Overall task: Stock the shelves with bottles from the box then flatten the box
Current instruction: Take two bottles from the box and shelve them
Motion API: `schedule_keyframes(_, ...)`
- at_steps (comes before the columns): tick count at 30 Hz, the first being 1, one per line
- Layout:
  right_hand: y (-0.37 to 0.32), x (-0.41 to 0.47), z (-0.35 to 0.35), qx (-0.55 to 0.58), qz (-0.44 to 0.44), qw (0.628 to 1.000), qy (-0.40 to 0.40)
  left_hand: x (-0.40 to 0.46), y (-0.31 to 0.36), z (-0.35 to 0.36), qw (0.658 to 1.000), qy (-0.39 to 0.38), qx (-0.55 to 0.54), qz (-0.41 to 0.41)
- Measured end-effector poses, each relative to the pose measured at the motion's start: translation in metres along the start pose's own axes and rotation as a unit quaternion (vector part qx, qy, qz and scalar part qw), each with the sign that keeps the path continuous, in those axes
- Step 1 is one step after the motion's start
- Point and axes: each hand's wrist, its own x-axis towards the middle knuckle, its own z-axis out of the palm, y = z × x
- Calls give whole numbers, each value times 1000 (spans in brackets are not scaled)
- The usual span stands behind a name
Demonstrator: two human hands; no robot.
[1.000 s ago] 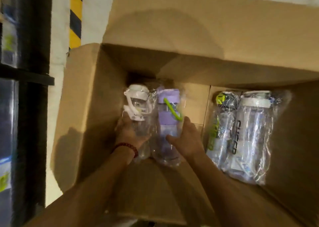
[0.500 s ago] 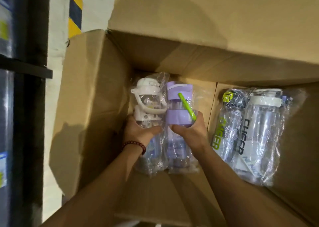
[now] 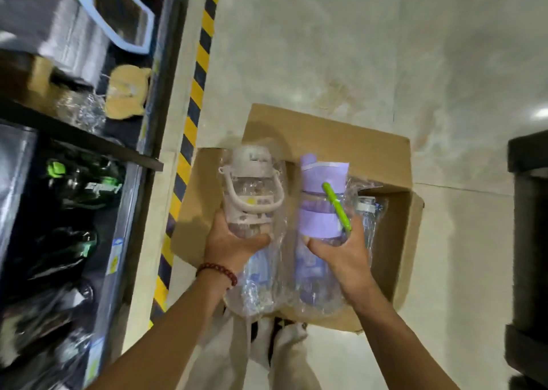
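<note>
My left hand (image 3: 234,245) grips a clear bottle with a white lid and carry strap (image 3: 250,194), wrapped in plastic film. My right hand (image 3: 341,250) grips a purple-lidded bottle with a green loop (image 3: 321,205), also in film. Both bottles are held upright, side by side, above the open cardboard box (image 3: 394,241) on the floor. Inside the box, at its right, part of another wrapped clear bottle (image 3: 367,211) shows. The shelves (image 3: 89,149) stand at the left with wrapped dark bottles (image 3: 86,186) on the lower level.
Yellow-and-black hazard tape (image 3: 189,116) runs along the floor beside the shelf base. The upper shelf holds a wrapped grey item (image 3: 68,36) and a tan piece (image 3: 127,93). A dark unit (image 3: 527,241) stands at the right edge. Pale tiled floor lies beyond the box.
Both hands have lifted the two bottles up out of the box. The view has pulled back and up, so the box looks smaller and the shelves come into sight.
</note>
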Motion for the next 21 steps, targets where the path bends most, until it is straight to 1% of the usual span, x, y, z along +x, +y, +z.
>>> schedule_keyframes(2,-41,-27,-4,6,-28,1000,-11,-31,35,-19,1000,6,-14,26)
schedule_keyframes(5,-104,-66,-3,12,-78,996,-48,-74,89,-51,995,35,-41,85)
schedule_keyframes(7,-143,-93,1,20,-109,991,-73,-105,122,-70,990,56,-67,110)
schedule_keyframes(10,-198,-131,13,21,-153,981,-115,-154,167,-101,980,95,-101,145)
schedule_keyframes(13,-243,-165,24,14,-194,970,-143,-198,205,-134,966,100,-140,195)
schedule_keyframes(14,-256,-175,28,14,-211,965,-152,-211,216,-147,959,99,-141,224)
schedule_keyframes(16,-282,-193,36,6,-241,955,-175,-242,233,-173,949,125,-122,262)
schedule_keyframes(19,-315,-219,52,-9,-277,935,-221,-287,242,-214,934,177,-111,289)
schedule_keyframes(21,-331,-233,63,-20,-300,920,-251,-315,242,-239,927,202,-123,291)
